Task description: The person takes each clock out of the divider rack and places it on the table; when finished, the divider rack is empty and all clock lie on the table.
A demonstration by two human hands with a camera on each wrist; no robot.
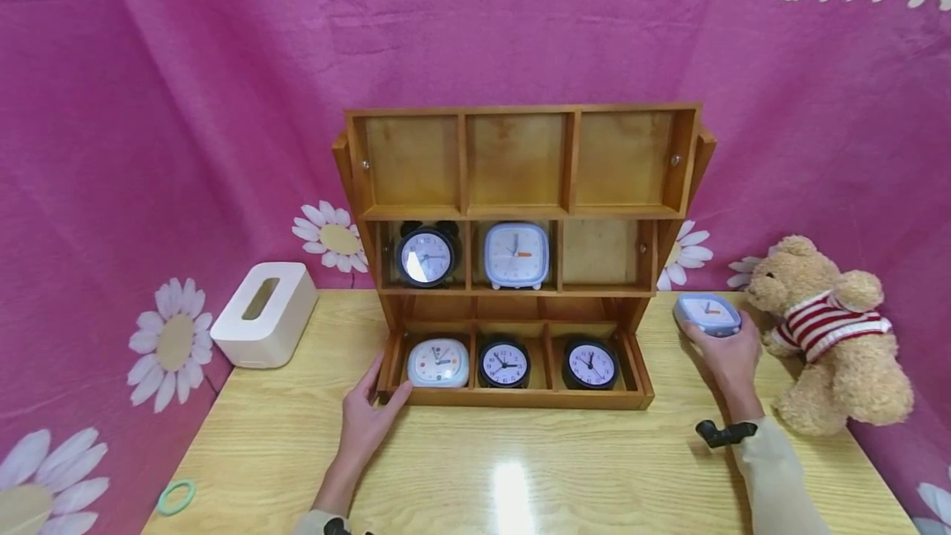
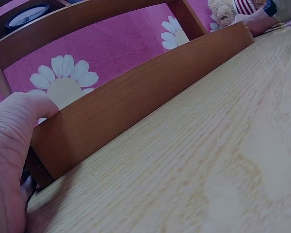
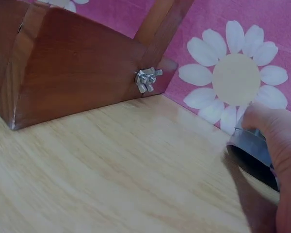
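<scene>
"Green comes first: a ring (image 1: 175, 513) on the table (image 1: 579, 461), to the left of the wooden rack (image 1: 520, 399) and nearer us."

"And the left hand (image 1: 366, 419)?"

"At the rack's near left corner, thumb on the front board, fingers along the outer side, pinching that corner between them."

"Who sits in the bottom row there?"

"A pale oval clock (image 1: 438, 363) on the left, then two round black clocks (image 1: 504, 364), one per compartment."

"The right hand (image 1: 731, 357)?"

"Out to the rack's right, thumb and fingers pinching a blue clock (image 1: 706, 316). The clock lies just beyond the palm, between thumb and fingers, face turned up."

"Resting on the table?"

"I cannot tell; a shadow falls beneath it."

"And the teddy bear (image 1: 839, 337)?"

"Farther right of the rack, just beside that hand. A white box (image 1: 286, 304) stands off to the rack's left."

"Higher up?"

"A black bell clock (image 1: 426, 257) and a square clock (image 1: 516, 255) fill the middle row's left and centre compartments. Pink cloth (image 1: 223, 106) hangs behind the rack."
</scene>
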